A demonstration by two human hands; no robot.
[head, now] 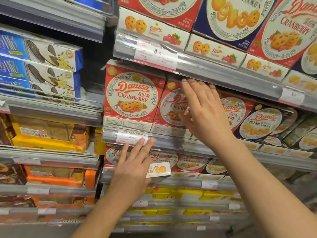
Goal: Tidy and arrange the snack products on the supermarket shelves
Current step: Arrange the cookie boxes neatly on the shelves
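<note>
At the centre of the frame, on the middle shelf, a row of red Danisa Cranberry boxes stands upright, faces outward. The right hand (204,112) lies flat against the second cranberry box (171,107), fingers straight and slightly spread, their tips reaching up to the underside of the shelf rail (223,74) above; it presses or steadies the box rather than gripping it. Just left of it stands the first cranberry box (133,95), squared to the shelf edge. To the right, partly hidden behind the hand, comes a third red box (235,110), then a dark blue butter cookies box (260,122).

Lower in the frame, the left hand (135,162) rests with fingers straight and close together, tips touching the price strip (132,137) of the middle shelf. Just beside its thumb side a small white biscuit pack (158,170) shows (whether the hand holds it or it merely sits on the shelf below, I cannot tell).

These boxes look like stiff printed cardboard, smooth and probably a little slippery, likely light for their size, with brittle cookies inside. Flat-palm pushing on the face should slide one back or square it without denting; to lift one out, taking it by its two side edges would probably be safer than pinching a corner.
</note>
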